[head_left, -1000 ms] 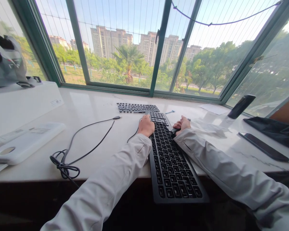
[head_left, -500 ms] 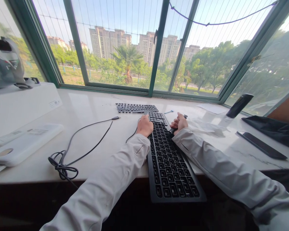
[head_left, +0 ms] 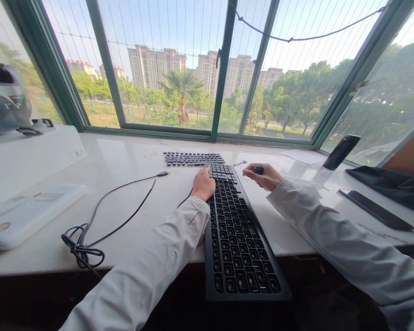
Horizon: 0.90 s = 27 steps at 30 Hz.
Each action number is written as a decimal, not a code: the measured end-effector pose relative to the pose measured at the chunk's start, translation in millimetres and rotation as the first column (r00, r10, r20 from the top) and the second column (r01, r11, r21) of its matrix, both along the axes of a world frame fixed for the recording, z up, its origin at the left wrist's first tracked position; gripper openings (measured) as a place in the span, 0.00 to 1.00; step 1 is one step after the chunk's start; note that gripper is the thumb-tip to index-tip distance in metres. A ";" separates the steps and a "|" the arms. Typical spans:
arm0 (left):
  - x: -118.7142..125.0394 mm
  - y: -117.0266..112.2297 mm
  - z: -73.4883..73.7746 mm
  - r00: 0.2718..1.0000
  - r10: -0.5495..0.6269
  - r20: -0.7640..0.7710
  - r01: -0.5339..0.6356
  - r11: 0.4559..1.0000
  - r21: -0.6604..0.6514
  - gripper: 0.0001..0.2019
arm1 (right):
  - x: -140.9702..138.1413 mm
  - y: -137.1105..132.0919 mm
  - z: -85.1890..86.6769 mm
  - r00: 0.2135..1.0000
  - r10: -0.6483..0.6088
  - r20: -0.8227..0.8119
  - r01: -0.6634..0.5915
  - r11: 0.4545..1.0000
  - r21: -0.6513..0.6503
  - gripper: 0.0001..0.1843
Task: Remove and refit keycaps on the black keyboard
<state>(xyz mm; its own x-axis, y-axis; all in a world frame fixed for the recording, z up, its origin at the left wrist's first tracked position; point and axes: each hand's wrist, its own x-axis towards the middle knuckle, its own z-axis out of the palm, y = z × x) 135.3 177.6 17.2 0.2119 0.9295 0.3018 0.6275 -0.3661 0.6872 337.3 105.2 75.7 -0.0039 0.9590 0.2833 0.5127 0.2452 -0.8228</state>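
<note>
A long black keyboard [head_left: 243,234] lies lengthwise away from me, its near end reaching past the table edge. Most of its keycaps are off, baring the square sockets, while keys still sit at the far end. My left hand [head_left: 203,185] is closed on the keyboard's left edge near that far end. To the right of the keyboard, my right hand [head_left: 262,175] is raised and closed around a dark round-ended tool [head_left: 258,169], mostly hidden by the fingers. Loose black keycaps [head_left: 193,159] are laid out in rows beyond the keyboard.
A coiled black cable [head_left: 84,248] lies on the left of the white table [head_left: 131,243]. Further left are a white box [head_left: 37,151] and a white device [head_left: 37,211]. A small blue tool [head_left: 240,163], a dark flat bar [head_left: 376,209] and a black upright object [head_left: 341,151] are right.
My right hand has lifted off the keyboard's right edge and moved right, turning so the tool's round end shows. My left hand keeps its hold. The view has shifted slightly.
</note>
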 end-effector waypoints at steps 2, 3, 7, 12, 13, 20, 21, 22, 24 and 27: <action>0.2 1.5 -1.8 1.000 -0.002 -0.003 0.002 1.000 0.019 0.25 | 4.2 -1.9 -1.0 0.922 0.122 0.367 -0.121 0.992 -0.026 0.21; 0.3 2.1 -2.5 1.000 -0.004 -0.005 0.004 1.000 0.031 0.25 | 5.0 -2.0 -1.6 0.854 0.170 0.491 -0.168 0.985 -0.050 0.20; -0.1 2.3 -2.2 1.000 -0.003 -0.024 0.004 0.999 0.048 0.25 | 2.0 -1.7 -1.0 0.664 0.238 0.709 -0.220 0.968 -0.119 0.17; -0.6 0.0 0.6 0.999 0.010 -0.048 -0.008 0.999 0.048 0.25 | -5.0 -7.3 4.8 0.599 0.200 0.776 -0.147 0.979 -0.139 0.14; -0.6 -0.3 1.0 0.999 0.014 -0.050 -0.011 0.999 0.052 0.25 | -6.1 -8.6 5.2 0.596 0.194 0.779 -0.138 0.981 -0.139 0.14; -0.4 -0.9 2.5 0.997 0.020 -0.069 -0.017 0.999 0.045 0.24 | -6.6 -8.7 -1.7 0.552 0.169 0.816 -0.140 0.984 -0.109 0.11; -0.5 -1.0 2.7 0.998 0.018 -0.068 -0.015 0.999 0.045 0.24 | -5.5 -7.6 -2.8 0.549 0.173 0.818 -0.144 0.983 -0.111 0.11; -0.7 -1.1 2.7 0.998 0.017 -0.066 -0.014 0.999 0.046 0.24 | -4.3 -6.6 -3.8 0.549 0.179 0.816 -0.147 0.982 -0.116 0.12; -1.1 -1.3 2.6 0.998 0.015 -0.064 -0.012 0.999 0.046 0.24 | -1.8 -4.6 -5.0 0.559 0.194 0.806 -0.153 0.980 -0.130 0.12; -1.8 -1.1 1.8 0.998 0.013 -0.064 -0.009 0.999 0.051 0.24 | 1.3 -2.9 -5.0 0.568 0.196 0.800 -0.147 0.980 -0.136 0.11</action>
